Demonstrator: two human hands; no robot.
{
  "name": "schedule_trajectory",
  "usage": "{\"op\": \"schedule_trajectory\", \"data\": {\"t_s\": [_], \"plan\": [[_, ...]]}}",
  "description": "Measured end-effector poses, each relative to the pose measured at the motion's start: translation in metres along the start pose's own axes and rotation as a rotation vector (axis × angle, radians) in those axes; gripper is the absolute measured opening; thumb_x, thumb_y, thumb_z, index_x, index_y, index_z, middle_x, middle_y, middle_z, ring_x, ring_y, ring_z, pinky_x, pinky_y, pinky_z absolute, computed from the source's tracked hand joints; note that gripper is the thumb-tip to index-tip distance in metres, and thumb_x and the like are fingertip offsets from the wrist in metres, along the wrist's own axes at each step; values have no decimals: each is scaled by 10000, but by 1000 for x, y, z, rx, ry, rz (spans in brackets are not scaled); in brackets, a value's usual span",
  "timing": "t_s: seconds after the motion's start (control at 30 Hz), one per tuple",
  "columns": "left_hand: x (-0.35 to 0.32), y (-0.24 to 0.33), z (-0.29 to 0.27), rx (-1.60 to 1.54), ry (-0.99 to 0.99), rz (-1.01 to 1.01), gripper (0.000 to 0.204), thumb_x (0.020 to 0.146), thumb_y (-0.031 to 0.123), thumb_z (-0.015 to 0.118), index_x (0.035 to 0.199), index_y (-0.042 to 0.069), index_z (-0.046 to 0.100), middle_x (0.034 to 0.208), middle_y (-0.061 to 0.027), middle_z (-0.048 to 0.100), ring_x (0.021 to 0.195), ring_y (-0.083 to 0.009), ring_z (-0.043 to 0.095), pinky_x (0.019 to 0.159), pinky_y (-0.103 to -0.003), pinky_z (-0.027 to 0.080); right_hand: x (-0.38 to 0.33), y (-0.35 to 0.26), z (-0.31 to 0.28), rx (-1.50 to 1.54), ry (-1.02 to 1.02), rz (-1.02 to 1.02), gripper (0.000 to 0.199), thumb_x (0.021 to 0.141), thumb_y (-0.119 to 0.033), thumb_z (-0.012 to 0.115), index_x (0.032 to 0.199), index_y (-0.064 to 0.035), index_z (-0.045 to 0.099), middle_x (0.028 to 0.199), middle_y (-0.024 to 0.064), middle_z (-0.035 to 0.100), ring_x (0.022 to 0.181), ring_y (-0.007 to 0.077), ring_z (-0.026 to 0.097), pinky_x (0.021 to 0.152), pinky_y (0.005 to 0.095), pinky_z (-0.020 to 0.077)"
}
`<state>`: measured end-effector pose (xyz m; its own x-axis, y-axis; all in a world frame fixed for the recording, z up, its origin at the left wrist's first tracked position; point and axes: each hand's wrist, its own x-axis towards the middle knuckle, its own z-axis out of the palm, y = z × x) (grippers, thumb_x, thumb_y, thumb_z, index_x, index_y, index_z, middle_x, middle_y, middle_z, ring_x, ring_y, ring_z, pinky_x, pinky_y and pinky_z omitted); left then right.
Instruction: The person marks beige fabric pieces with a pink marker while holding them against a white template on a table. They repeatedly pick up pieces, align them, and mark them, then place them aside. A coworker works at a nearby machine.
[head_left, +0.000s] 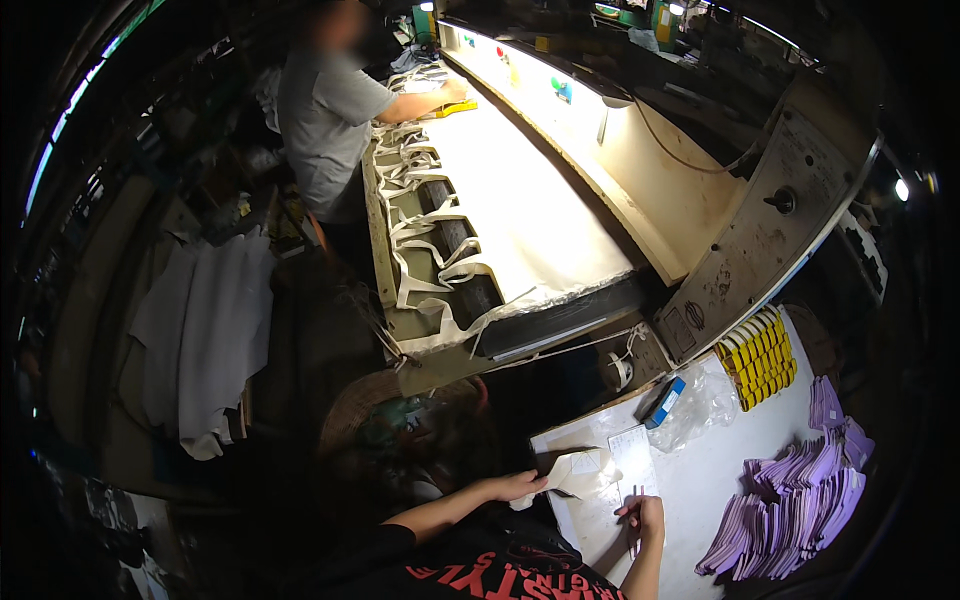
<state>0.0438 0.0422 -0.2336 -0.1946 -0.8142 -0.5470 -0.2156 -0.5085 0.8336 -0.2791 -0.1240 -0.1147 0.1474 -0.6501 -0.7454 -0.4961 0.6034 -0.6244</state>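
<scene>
My left hand grips a crumpled white piece of fabric at the near left edge of a white table. My right hand rests on the table a little to the right and holds a thin pen-like stick upright against the surface. A white paper sheet lies just beyond both hands. My black sleeves and shirt with red lettering fill the lower edge.
Fanned stacks of purple pieces lie at the table's right, with a yellow stack, a blue box and a clear plastic bag behind. A co-worker in grey stands at a long machine with white strips. White cloth hangs left.
</scene>
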Motion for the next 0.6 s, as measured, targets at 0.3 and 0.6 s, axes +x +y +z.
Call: {"op": "schedule_trajectory", "data": {"t_s": [0.3,0.6], "plan": [[0,-3,13,-254,22,13,1083,1051,707,423,1577,-204,167,1363,-275,644,1156,-264,694,1002,-341,521,6,4,-5,11,-25,-7,302,760,-68,486,694,107,723,650,208,709,384,148,413,393,321,321],[-33,33,20,-218,237,39,1097,1027,701,500,1596,-167,145,1003,-138,711,826,-173,706,747,-328,577,6,4,-7,91,-81,39,225,779,-66,513,732,81,676,737,240,732,400,165,425,392,306,344]]}}
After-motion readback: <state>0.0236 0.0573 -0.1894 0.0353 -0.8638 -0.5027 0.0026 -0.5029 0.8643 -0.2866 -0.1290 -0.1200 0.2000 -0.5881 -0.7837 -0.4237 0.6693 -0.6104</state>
